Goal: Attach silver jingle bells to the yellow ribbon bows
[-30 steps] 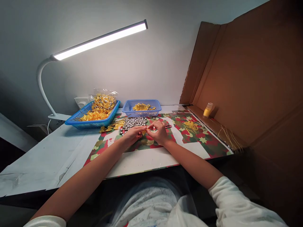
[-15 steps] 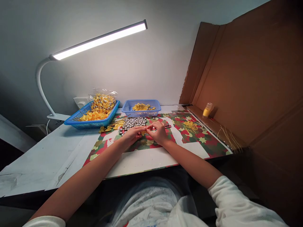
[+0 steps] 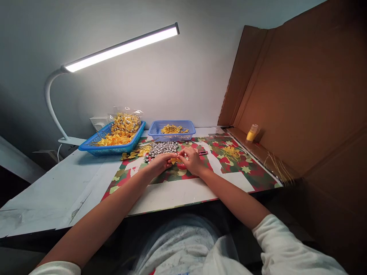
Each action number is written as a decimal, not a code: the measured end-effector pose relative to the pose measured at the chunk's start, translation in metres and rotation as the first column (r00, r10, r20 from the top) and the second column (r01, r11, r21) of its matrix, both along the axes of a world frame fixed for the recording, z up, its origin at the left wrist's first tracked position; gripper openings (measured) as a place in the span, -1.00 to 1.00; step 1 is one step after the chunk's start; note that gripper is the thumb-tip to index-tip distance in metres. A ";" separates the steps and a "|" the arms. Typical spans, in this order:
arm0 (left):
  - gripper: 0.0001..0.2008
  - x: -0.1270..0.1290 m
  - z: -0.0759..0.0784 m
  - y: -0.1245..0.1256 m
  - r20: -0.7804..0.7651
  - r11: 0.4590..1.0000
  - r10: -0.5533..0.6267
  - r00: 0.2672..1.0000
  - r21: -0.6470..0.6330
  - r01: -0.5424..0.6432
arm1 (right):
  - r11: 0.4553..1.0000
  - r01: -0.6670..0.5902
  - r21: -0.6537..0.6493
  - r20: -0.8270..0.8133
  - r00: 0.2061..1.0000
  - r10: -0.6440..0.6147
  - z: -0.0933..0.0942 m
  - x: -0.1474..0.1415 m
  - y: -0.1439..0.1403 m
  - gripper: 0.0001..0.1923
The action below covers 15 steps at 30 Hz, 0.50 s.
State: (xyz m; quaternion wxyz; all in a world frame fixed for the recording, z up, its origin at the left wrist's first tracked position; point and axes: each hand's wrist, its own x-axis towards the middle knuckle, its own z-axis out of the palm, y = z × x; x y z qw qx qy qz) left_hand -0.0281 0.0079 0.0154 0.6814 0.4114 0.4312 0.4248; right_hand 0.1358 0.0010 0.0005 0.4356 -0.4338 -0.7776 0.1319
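My left hand (image 3: 161, 162) and my right hand (image 3: 191, 160) meet at the fingertips above the patterned sheet. Both are closed in a pinch around a small yellow ribbon piece (image 3: 173, 161), part of which hangs below the fingers. Its finer detail is too small to make out. Just behind my hands lies a pile of small silver bells (image 3: 164, 148). To the left of the bells are several loose yellow ribbon pieces (image 3: 143, 151). A small pink-handled tool (image 3: 203, 152) lies beyond my right hand, partly hidden by it.
A blue basket (image 3: 113, 151) heaped with yellow ribbon pieces stands back left; a smaller blue basket (image 3: 172, 136) holds more. Thin yellow ties (image 3: 230, 152) lie to the right. A yellow-filled bottle (image 3: 252, 133) stands by the cardboard wall (image 3: 301, 95). A lamp (image 3: 123, 47) hangs overhead.
My hands stay together in nearly the same place. Slightly more of the yellow ribbon piece shows below my fingers, and the right fingers have shifted a little.
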 end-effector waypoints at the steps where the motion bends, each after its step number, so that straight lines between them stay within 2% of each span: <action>1: -0.85 0.000 0.001 0.000 -0.006 1.000 0.001 1.000 0.001 -0.001 | 1.000 -0.005 0.000 0.006 1.000 0.005 0.000 0.000 0.000 -0.85; 4: -0.85 0.001 0.002 -0.001 -0.025 1.000 -0.007 1.000 0.018 0.007 | 1.000 -0.019 0.000 0.020 1.000 0.019 -0.002 0.001 0.001 -0.86; 6: -0.83 0.000 0.001 0.000 -0.067 0.997 -0.010 0.998 0.077 0.016 | 1.000 -0.029 -0.009 0.032 0.999 0.029 -0.002 0.002 0.001 -0.87; 11: -0.77 -0.003 0.003 -0.003 -0.326 0.973 0.034 0.945 0.226 0.043 | 0.998 -0.052 -0.039 0.073 0.996 0.055 0.001 0.004 0.000 -0.88; 15: -0.71 -0.004 0.007 -0.006 -0.445 0.949 0.055 0.894 0.302 0.092 | 0.995 -0.089 -0.041 0.121 0.988 0.093 0.003 0.006 0.000 -0.89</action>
